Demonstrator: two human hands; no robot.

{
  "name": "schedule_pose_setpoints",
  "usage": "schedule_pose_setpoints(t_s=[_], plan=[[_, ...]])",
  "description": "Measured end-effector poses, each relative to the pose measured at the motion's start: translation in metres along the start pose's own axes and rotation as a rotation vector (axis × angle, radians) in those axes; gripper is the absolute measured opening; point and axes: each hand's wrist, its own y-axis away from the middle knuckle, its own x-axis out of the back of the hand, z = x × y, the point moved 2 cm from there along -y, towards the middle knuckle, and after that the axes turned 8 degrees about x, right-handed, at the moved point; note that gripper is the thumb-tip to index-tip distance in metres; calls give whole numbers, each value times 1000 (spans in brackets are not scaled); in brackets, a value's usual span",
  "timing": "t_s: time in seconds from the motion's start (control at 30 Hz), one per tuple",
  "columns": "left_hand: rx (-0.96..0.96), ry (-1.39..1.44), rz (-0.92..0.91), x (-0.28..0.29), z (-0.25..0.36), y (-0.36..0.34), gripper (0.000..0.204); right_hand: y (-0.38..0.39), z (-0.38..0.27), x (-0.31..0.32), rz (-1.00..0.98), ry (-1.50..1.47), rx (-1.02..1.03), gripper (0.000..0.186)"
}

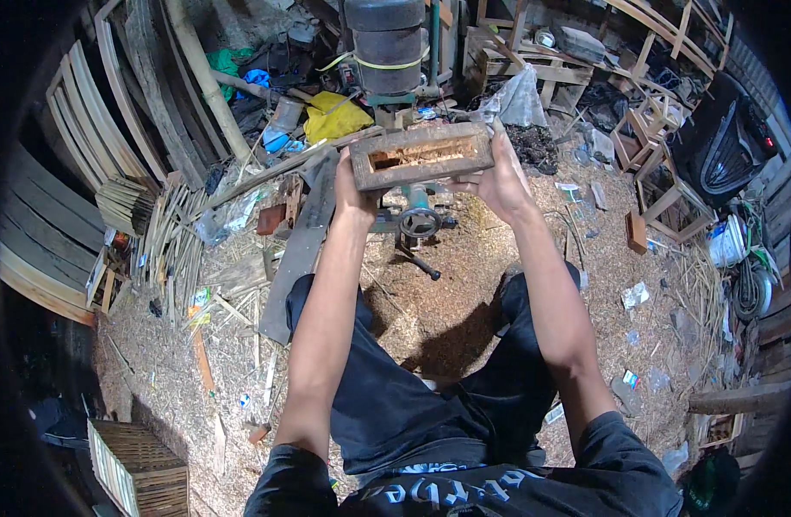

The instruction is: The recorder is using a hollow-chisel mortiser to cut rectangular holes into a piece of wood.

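Observation:
Between my two hands is a dark, weathered wooden block [423, 171], raised in front of me with its long side running left to right. A long rectangular recess is cut into the face turned toward me, and its inside is paler, rough wood. My left hand [354, 185] grips the left end, my right hand [501, 183] the right end. The fingers behind the block are partly hidden. Just below and beyond the block is a green metal machine or vise with a round handwheel [420, 222] and a crank handle [419, 263].
Wood shavings cover the floor [430, 302]. A dark plank [301, 258] lies beside my left leg, near thin wood strips [176, 237]. A yellow sack [337, 118] and a stacked dark cylinder [387, 52] stand beyond. Wooden frames [663, 146] and a motorbike [749, 276] are at right.

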Motion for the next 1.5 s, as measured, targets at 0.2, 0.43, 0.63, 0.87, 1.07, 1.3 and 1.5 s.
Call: schedule_pose_setpoints(t_s=[0.2,0.43,0.63,0.87,1.07,1.3,1.5], plan=[[164,88,37,7,-1,3,63,-6,14,13,-91,204,-174,78],[-7,-378,-217,2,-2,4,109,-5,2,12,25,257,-339,103],[-22,-216,-237,-8,2,8,82,1,-5,18,114,357,-263,87],[173,-290,-106,-1,21,19,86,-5,-2,27,35,511,38,68],[125,-507,-122,10,18,3,80,-13,1,38,226,497,70,60],[137,-459,5,-14,6,28,81,-14,-10,42,227,-56,137,64],[353,-286,-93,-14,-4,18,73,-13,-19,31,74,-85,279,59]])
